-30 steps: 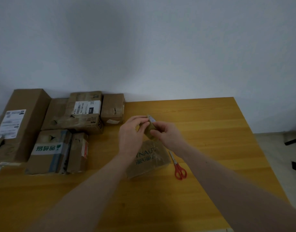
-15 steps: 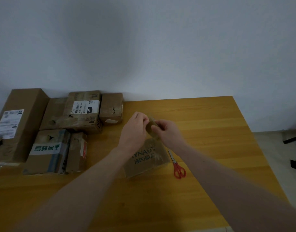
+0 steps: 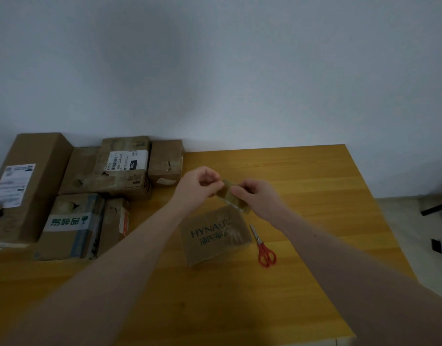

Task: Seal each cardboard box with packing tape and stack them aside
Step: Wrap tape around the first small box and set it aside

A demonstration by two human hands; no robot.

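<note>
A small cardboard box (image 3: 215, 236) printed with green letters lies on the wooden table (image 3: 315, 186) in front of me. Above its far edge both hands hold a brownish roll of packing tape (image 3: 231, 197). My right hand (image 3: 258, 196) grips the roll. My left hand (image 3: 200, 184) pinches the tape's loose end, drawn a short way to the left of the roll.
Red-handled scissors (image 3: 263, 248) lie just right of the small box. Several cardboard boxes (image 3: 72, 196) crowd the table's left side against the wall, the tallest (image 3: 22, 186) at the far left. The table's right edge drops to the floor.
My hands have moved apart, drawing a short length of tape off the roll. The roll now sits lower and more to the right, in my right hand.
</note>
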